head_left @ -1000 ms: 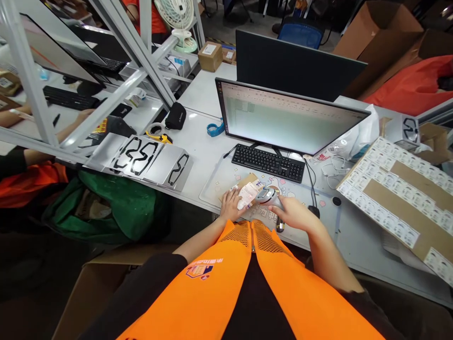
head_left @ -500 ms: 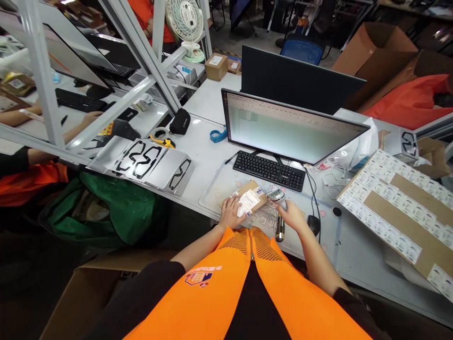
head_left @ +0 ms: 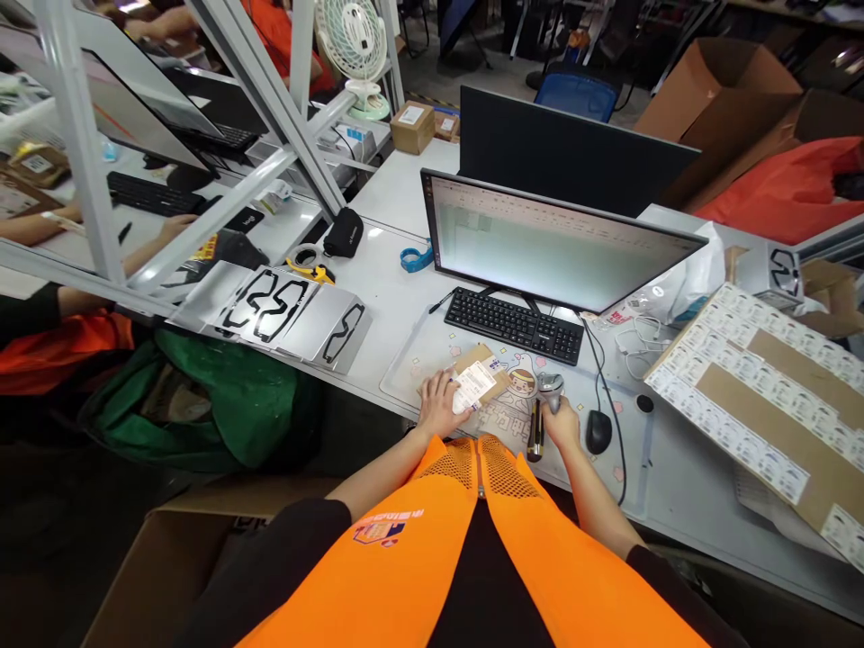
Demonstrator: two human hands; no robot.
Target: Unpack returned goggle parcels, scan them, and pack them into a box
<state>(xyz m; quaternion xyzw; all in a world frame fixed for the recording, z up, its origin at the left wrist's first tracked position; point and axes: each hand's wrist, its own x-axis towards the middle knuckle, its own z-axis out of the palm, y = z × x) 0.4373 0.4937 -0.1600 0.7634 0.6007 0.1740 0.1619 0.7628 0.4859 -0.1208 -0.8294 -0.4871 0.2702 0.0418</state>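
Note:
My left hand (head_left: 438, 407) lies over the left end of a small brown cardboard parcel (head_left: 498, 382), its fingers and thumb holding it against the desk mat. A white shipping label (head_left: 474, 385) faces up on the parcel. In my right hand (head_left: 562, 425) is a grey handheld barcode scanner (head_left: 550, 387), held by its handle, apart from the parcel on its right. A yellow-and-black utility knife (head_left: 535, 434) lies on the mat just left of my right hand.
Behind the parcel stand a black keyboard (head_left: 513, 324) and a lit monitor (head_left: 553, 243). A mouse (head_left: 598, 432) sits to the right, near a label-covered cardboard sheet (head_left: 762, 405). Silver boxes (head_left: 290, 315) line the left desk edge beside a metal frame (head_left: 270, 166). Another person's arm shows beyond it.
My right hand has drawn the scanner to the right, away from the parcel's right end. My left hand and the parcel have stayed nearly where they were.

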